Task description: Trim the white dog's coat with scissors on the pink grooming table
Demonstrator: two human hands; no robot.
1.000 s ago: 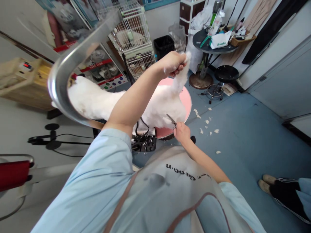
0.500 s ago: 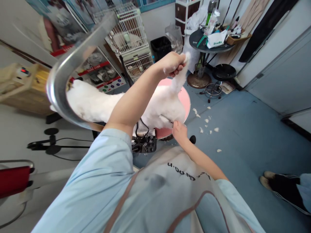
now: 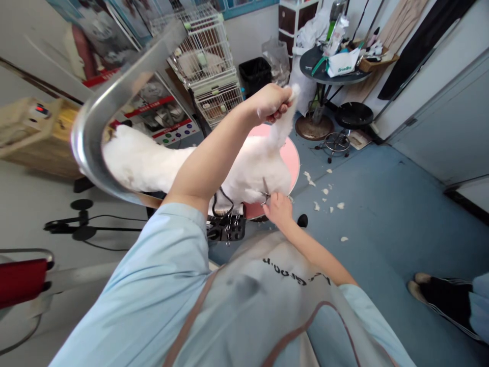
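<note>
A white-furred dog [image 3: 252, 171] stands on a round pink tabletop [image 3: 292, 153], its front end to the left, partly behind my left forearm. My left hand [image 3: 272, 102] is closed around the tip of its raised tail [image 3: 281, 125] and holds it up. Lower down, my right hand [image 3: 280, 209] grips a pair of scissors [image 3: 265, 193] by the handles. The blades are spread apart against the fur of the dog's near-side hindquarters.
A curved metal bar [image 3: 89, 122] arches over the dog's front. Beside the tabletop hangs a black tool holder [image 3: 229, 227]. White fur tufts [image 3: 316, 206] lie on the blue floor. Wire cages [image 3: 208, 61] and a wheeled stool [image 3: 336, 140] stand behind; another person's legs [image 3: 443, 295] show at right.
The scissor blades, nearly together before, are now spread apart. My right hand has turned and shifted slightly left. The left hand keeps its hold on the tail.
</note>
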